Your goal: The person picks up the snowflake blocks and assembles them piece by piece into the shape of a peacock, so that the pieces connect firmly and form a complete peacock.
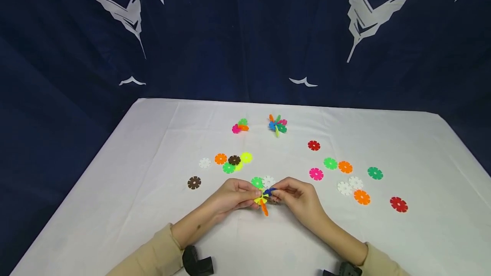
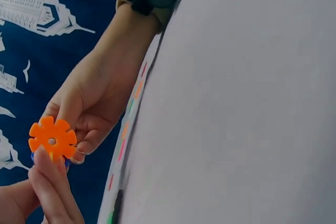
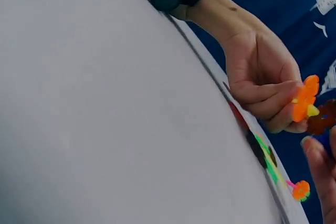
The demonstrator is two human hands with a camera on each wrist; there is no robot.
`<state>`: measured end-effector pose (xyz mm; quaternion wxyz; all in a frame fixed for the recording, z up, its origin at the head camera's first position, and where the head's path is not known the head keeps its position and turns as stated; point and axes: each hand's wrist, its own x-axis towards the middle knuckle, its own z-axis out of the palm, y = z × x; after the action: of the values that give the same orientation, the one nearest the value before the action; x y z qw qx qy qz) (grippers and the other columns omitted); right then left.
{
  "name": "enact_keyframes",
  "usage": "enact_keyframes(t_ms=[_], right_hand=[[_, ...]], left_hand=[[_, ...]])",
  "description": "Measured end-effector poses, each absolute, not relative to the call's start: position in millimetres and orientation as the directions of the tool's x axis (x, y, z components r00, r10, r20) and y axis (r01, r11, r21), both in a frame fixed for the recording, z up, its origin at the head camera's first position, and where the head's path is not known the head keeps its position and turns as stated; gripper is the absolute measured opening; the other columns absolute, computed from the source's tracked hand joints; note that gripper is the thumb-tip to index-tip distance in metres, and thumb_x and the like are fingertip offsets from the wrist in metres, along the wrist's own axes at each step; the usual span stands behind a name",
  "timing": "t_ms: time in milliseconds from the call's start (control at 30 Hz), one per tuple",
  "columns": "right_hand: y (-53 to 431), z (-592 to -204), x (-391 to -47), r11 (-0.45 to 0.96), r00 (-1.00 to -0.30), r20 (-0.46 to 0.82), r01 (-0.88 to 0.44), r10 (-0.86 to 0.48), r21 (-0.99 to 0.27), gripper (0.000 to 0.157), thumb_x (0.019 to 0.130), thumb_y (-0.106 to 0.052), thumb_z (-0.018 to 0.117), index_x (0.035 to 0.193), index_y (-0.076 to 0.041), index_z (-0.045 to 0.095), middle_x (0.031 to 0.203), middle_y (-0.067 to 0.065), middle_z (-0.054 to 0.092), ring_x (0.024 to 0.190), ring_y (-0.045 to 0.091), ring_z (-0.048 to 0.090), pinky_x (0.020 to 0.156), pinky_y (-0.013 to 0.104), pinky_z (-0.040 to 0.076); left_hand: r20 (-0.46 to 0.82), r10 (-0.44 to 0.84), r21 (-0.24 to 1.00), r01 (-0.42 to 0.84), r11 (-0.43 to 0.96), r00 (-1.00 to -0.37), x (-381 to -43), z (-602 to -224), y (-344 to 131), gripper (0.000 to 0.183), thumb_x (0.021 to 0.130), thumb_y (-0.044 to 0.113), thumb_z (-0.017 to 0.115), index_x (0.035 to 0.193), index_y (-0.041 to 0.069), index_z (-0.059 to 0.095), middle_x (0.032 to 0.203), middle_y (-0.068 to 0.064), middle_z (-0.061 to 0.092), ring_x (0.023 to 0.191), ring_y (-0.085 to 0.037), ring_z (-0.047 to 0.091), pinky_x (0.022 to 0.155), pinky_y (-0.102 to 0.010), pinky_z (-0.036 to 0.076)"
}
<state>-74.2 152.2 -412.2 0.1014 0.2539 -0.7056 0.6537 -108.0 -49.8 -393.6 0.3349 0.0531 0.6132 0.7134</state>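
Low over the front middle of the table, my left hand (image 1: 238, 196) pinches a yellow notched plastic disc (image 1: 260, 201) between thumb and fingers. An orange notched disc (image 2: 62, 133) is slotted into it and points down toward me in the head view. My right hand (image 1: 299, 197) pinches a dark blue notched disc (image 1: 270, 191) at the yellow one's right side. Among the joined pieces is also a brown disc (image 3: 321, 119), partly hidden by the right fingers. Just behind the hands lie a green disc (image 1: 256, 182) and a white disc (image 1: 268, 181).
Toward the back stand a small joined cluster (image 1: 241, 127) and a bigger multicoloured one (image 1: 278, 125). Loose discs lie left, including a dark brown one (image 1: 194, 182), and several more right, including a red one (image 1: 399, 204). A white cloth covers the table (image 1: 153, 156); a dark blue curtain (image 1: 245, 37) hangs behind.
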Motion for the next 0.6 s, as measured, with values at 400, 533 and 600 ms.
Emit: enact_keyframes(t_ms=[400,533,600], right_hand=[[228,-387,-90,0.589,-0.982,0.184,-0.119,0.051,-0.799,0.017,0.087,-0.010,0.068,0.103,-0.007,0.069,0.075,0.005,0.064,0.061,0.019,0.056,0.050,0.023,0.045],[238,-391,-92,0.626,-0.988,0.153,-0.098,0.035,-0.774,0.018,0.086,-0.013,0.068,0.104,-0.008,0.069,0.076,0.002,0.064,0.063,0.016,0.057,0.054,0.022,0.045],[239,-393,-93,0.624,-0.988,0.147,-0.090,0.041,-0.776,0.018,0.087,-0.014,0.068,0.104,-0.009,0.070,0.074,0.001,0.064,0.063,0.015,0.057,0.056,0.021,0.044]], left_hand=[[-0.405,0.428,0.835,-0.518,-0.188,-0.808,-195,-374,-26,0.024,0.090,-0.004,0.058,0.113,-0.007,0.049,0.097,-0.024,0.063,0.078,-0.026,0.068,0.067,-0.020,0.053],[-0.442,0.336,0.854,-0.505,-0.128,-0.832,-235,-372,-13,0.029,0.090,-0.004,0.058,0.119,-0.006,0.050,0.102,-0.022,0.061,0.080,-0.025,0.068,0.062,-0.016,0.052],[-0.453,0.296,0.865,-0.495,-0.079,-0.841,-247,-371,-8,0.032,0.090,-0.003,0.058,0.121,-0.005,0.051,0.104,-0.021,0.060,0.081,-0.025,0.068,0.062,-0.015,0.052]])
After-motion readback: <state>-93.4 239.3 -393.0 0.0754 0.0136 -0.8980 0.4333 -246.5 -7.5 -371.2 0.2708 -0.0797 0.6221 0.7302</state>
